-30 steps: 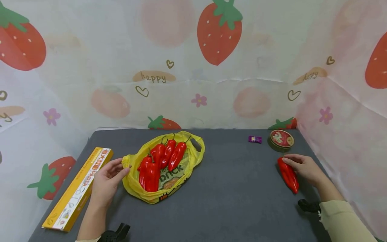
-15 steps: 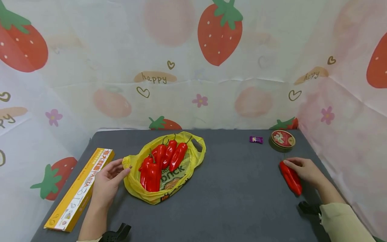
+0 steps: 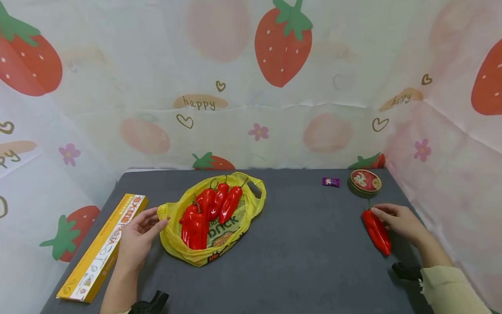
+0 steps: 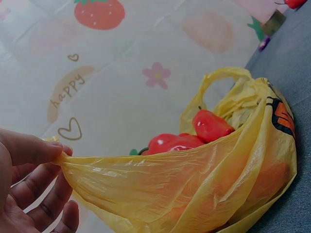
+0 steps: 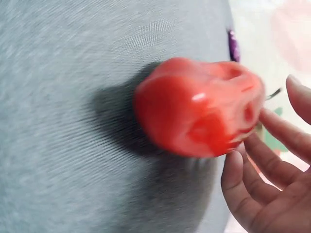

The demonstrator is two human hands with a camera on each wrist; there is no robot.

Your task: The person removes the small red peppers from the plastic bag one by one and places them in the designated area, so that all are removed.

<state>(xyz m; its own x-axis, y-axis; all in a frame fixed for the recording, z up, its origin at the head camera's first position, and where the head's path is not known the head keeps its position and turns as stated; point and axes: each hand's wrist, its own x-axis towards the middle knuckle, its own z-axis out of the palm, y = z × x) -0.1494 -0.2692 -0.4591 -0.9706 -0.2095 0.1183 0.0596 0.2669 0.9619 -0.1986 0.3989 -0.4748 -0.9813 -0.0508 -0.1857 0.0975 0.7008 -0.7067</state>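
Observation:
My left hand (image 3: pixel 135 237) pinches the left edge of a yellow plastic bag (image 3: pixel 172 244) between thumb and fingers. In the left wrist view the bag's film (image 4: pixel 160 189) is drawn out toward that hand. Several glossy red peppers (image 3: pixel 199 226) lie in the bag's mouth, their stems upward. At the right, another red pepper (image 3: pixel 376 233) lies on the grey table. My right hand (image 3: pixel 401 222) is beside its stem end. In the right wrist view the fingers (image 5: pixel 286 136) are at the pepper's side, with the thumb apart from it.
A yellow-and-white pasta box (image 3: pixel 102 248) lies slanted along the table's left side. Toward the back right stand a round red-topped tin (image 3: pixel 364 181) and a small purple wrapped sweet (image 3: pixel 331 182). A strawberry-print cloth backdrop (image 3: pixel 235 65) surrounds the table (image 3: pixel 290 261).
The right hand's hold on the single pepper has loosened, and its stem now shows past the fingertips. The left hand stays at the bag's edge.

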